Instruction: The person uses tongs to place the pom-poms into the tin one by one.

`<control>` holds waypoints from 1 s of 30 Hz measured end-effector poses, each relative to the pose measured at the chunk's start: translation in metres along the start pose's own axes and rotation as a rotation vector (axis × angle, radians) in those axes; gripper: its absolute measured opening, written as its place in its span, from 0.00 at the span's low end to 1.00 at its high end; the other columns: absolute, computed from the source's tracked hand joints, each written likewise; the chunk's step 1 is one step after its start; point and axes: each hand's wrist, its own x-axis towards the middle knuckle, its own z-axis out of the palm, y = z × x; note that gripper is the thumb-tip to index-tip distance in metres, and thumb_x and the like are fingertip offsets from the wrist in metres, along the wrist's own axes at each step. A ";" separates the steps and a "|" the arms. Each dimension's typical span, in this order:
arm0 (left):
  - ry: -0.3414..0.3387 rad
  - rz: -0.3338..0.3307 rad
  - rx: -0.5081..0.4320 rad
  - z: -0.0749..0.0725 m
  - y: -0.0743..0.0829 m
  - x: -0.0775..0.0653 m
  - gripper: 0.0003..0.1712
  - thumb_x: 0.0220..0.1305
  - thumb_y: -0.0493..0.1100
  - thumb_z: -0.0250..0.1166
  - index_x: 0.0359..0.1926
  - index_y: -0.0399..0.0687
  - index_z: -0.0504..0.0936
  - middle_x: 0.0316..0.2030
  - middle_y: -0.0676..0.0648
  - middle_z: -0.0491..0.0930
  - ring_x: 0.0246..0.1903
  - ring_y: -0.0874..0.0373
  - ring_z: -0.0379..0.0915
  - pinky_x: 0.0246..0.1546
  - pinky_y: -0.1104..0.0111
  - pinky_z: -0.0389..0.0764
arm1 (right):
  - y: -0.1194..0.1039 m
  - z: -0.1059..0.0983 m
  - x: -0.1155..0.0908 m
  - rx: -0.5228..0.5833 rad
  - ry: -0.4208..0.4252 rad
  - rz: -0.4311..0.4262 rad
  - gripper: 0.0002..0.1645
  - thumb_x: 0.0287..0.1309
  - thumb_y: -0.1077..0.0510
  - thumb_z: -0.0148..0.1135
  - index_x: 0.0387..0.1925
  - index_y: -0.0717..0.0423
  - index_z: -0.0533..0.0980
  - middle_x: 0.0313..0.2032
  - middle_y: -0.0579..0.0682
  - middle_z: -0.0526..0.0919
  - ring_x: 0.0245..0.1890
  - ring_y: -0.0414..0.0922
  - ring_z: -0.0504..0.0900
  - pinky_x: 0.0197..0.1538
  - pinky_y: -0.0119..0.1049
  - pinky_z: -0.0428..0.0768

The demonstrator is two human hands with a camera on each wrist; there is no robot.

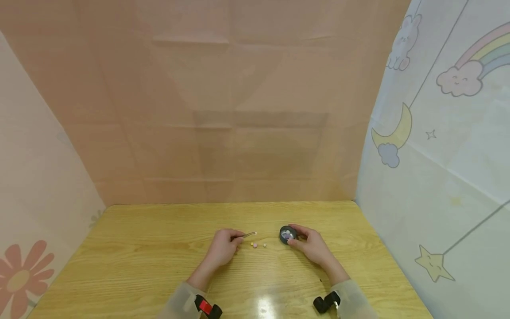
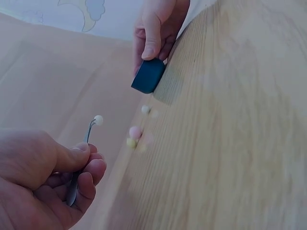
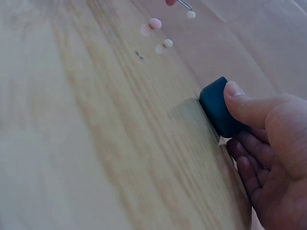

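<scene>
My left hand (image 1: 223,248) pinches a pair of bent-tip metal tweezers (image 2: 89,132) between thumb and fingers. At their tip hangs a small white ball (image 2: 98,120), raised over the table. My right hand (image 1: 314,246) holds a small dark round container (image 1: 284,241) by its side, thumb at the near edge and fingers behind. Through its open top, in the head view, a few pale balls (image 1: 287,233) show inside. Between the hands, a pink ball (image 2: 135,132), a yellow ball (image 2: 131,143) and an off-white ball (image 2: 145,109) lie on the wood.
The wood-grain table (image 1: 159,266) ends at a peach-coloured backdrop (image 1: 259,155). White panels printed with cartoons (image 1: 438,177) stand along the sides. A tiny dark speck (image 1: 320,280) lies near the right forearm.
</scene>
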 end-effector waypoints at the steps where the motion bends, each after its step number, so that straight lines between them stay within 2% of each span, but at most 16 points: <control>1: -0.004 0.003 -0.001 0.002 0.002 0.000 0.10 0.76 0.31 0.64 0.52 0.30 0.89 0.34 0.41 0.85 0.25 0.55 0.78 0.23 0.69 0.78 | 0.000 0.000 0.000 0.002 -0.002 -0.002 0.34 0.66 0.52 0.77 0.71 0.50 0.79 0.62 0.53 0.85 0.61 0.52 0.83 0.64 0.55 0.79; 9: -0.038 0.065 -0.034 0.023 0.017 0.005 0.10 0.75 0.29 0.64 0.49 0.29 0.89 0.35 0.40 0.87 0.25 0.58 0.75 0.23 0.72 0.75 | 0.000 0.001 0.002 0.017 0.000 -0.006 0.34 0.66 0.53 0.77 0.71 0.52 0.79 0.61 0.52 0.86 0.60 0.51 0.83 0.64 0.54 0.79; 18: -0.062 0.067 -0.036 0.048 0.031 0.009 0.08 0.75 0.30 0.65 0.48 0.31 0.90 0.30 0.41 0.85 0.21 0.64 0.71 0.21 0.72 0.73 | 0.001 0.003 0.002 0.013 0.006 -0.008 0.34 0.66 0.53 0.77 0.71 0.51 0.79 0.61 0.52 0.85 0.61 0.52 0.83 0.64 0.54 0.79; 22: -0.046 0.070 0.013 0.058 0.035 0.013 0.08 0.74 0.30 0.66 0.47 0.35 0.91 0.33 0.46 0.87 0.25 0.65 0.74 0.25 0.71 0.76 | 0.001 0.003 0.002 0.026 0.002 -0.003 0.34 0.66 0.53 0.77 0.71 0.51 0.79 0.62 0.52 0.85 0.62 0.51 0.83 0.65 0.53 0.79; 25: -0.021 0.078 0.058 0.064 0.038 0.016 0.07 0.73 0.31 0.68 0.46 0.37 0.92 0.37 0.47 0.89 0.32 0.63 0.78 0.32 0.69 0.80 | 0.000 0.003 0.001 0.035 0.002 0.002 0.33 0.66 0.53 0.78 0.71 0.49 0.79 0.61 0.51 0.85 0.61 0.50 0.83 0.65 0.53 0.79; 30: -0.014 0.075 0.062 0.069 0.043 0.020 0.08 0.74 0.32 0.68 0.47 0.36 0.92 0.41 0.44 0.89 0.37 0.59 0.80 0.35 0.66 0.82 | -0.001 0.003 0.001 0.036 0.011 0.010 0.33 0.66 0.54 0.77 0.71 0.48 0.79 0.61 0.50 0.85 0.60 0.49 0.83 0.64 0.52 0.79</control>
